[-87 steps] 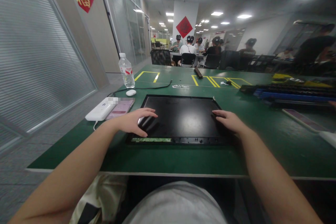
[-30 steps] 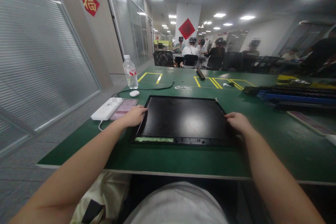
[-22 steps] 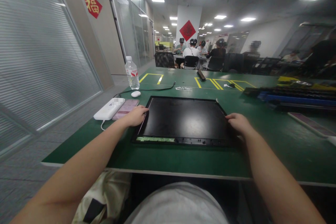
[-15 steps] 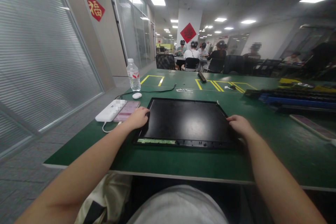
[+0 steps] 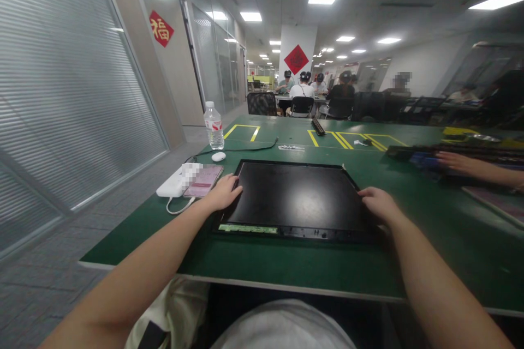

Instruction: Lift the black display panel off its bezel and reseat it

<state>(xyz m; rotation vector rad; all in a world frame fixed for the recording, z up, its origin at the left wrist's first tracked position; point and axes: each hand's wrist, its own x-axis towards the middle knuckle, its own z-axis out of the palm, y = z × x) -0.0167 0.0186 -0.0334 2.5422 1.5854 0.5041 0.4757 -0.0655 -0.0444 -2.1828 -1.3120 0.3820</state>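
Observation:
A black display panel (image 5: 298, 193) in a thin dark frame lies on the green table, its glossy face up. Along its near edge, on the left, runs a green circuit strip (image 5: 248, 229). My left hand (image 5: 224, 192) is closed on the panel's left side, thumb over the frame and other fingers along the edge. On the opposite side, my right hand (image 5: 379, 204) grips the right edge with thumb and fingers pressed together. The undersides of both grips are hidden.
Left of the panel are a phone (image 5: 204, 181), a white power bank (image 5: 174, 179), a white oval case (image 5: 218, 157) and a water bottle (image 5: 214, 126). A black cable (image 5: 254, 149) crosses behind. At right, a co-worker's hand (image 5: 458, 162) reaches over dark parts (image 5: 401, 152); another phone (image 5: 497, 202) lies nearer.
The view has shifted, so the scene sits lower and slightly right. My left thumb now extends further over the panel's edge. A co-worker's hand has come in at the right.

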